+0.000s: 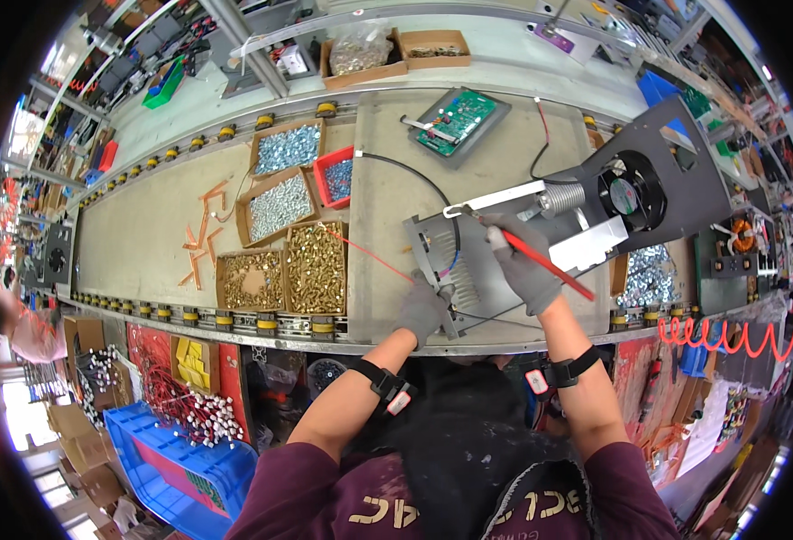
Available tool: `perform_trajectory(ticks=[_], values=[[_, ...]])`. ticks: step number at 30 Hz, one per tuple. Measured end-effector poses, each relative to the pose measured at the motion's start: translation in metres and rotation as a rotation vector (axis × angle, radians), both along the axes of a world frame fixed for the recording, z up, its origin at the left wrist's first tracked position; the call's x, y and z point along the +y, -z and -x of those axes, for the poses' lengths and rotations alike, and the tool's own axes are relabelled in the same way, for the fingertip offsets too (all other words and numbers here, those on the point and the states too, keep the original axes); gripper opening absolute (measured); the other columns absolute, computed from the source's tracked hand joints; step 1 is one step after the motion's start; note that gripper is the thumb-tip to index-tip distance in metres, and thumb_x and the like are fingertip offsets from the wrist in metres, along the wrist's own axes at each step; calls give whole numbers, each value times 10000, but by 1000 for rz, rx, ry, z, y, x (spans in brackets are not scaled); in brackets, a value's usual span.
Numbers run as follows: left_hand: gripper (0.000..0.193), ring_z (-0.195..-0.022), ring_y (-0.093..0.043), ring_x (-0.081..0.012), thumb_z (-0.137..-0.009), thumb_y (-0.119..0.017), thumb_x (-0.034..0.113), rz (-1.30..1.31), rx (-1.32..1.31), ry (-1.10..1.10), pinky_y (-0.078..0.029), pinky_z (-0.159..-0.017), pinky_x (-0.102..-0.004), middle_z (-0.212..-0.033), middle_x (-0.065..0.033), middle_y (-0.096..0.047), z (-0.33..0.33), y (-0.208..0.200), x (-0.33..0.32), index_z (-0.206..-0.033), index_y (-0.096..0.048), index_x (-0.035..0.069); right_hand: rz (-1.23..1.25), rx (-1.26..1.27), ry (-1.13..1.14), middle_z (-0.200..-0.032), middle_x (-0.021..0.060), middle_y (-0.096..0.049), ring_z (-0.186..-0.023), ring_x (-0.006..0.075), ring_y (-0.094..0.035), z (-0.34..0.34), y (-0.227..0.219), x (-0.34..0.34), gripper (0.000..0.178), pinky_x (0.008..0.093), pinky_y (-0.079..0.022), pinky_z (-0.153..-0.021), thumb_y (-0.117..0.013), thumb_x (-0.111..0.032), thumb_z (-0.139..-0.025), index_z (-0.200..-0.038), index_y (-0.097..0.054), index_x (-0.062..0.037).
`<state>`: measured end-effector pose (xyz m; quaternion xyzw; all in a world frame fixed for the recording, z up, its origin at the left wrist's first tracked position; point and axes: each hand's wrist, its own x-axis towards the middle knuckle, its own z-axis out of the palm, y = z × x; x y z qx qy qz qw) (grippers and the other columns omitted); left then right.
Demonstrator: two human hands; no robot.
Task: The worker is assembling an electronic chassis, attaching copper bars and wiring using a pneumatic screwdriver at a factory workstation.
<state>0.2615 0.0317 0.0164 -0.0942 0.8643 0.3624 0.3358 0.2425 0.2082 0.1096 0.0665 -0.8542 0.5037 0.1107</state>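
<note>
A grey metal chassis with a finned part and a black fan lies at a slant on the bench before me. My left hand, in a grey glove, is closed on the chassis's left end panel. A red wire runs from the left up to those fingers. My right hand, gloved too, grips a long red-handled tool over the chassis. The tool's head lies near a pale metal strip and is hard to make out. A black cable arcs out of the chassis.
Boxes of brass fasteners, silver screws and bluish screws stand left, beside a red bin. Copper-coloured strips lie farther left. A green circuit board sits beyond the chassis. A coiled red hose hangs right.
</note>
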Motion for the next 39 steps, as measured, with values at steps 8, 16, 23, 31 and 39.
perform_trajectory(ticks=[8,16,23,31,39], values=[[523,-1096,-490,-384,-735,-673,234,297,448,925,-450,-876,-442,-1172,-242,-485,17,63,-30,-1228,-500,250,609,1,361,-696,132,-598,-563,163,-554,-165,-112,136,348,279,-464,-528,-493,-244,-896,-1003,-562,79],[379,-746,-598,-357,-869,-511,388,621,242,395,-477,-684,-423,-821,-228,-604,37,-14,-56,-971,-577,29,-38,-249,1103,-888,102,-595,-745,143,-602,-412,-162,347,274,252,-474,-617,-442,-137,-925,-1169,-501,-27],[307,-823,-582,-276,-827,-525,165,802,407,854,-462,-683,-353,-905,-138,-587,40,-38,-13,-1083,-548,-4,-513,-22,1409,-1037,135,-539,-924,297,-560,-473,-74,595,303,335,-455,-794,-520,-60,-839,-1136,-551,-112],[327,-890,-575,-270,-817,-547,131,713,339,596,-455,-754,-346,-981,-159,-588,-10,-76,58,-1105,-551,-22,-646,235,1578,-982,118,-574,-880,315,-579,-448,-13,725,194,359,-472,-742,-560,-113,-836,-1005,-645,-156],[350,-957,-567,-264,-807,-568,98,618,239,351,-447,-826,-340,-1057,-179,-589,-51,-112,66,-1128,-555,-40,-462,-228,1338,-1043,142,-565,-962,327,-564,-448,37,761,218,372,-446,-839,-541,-71,-801,-981,-658,-107]])
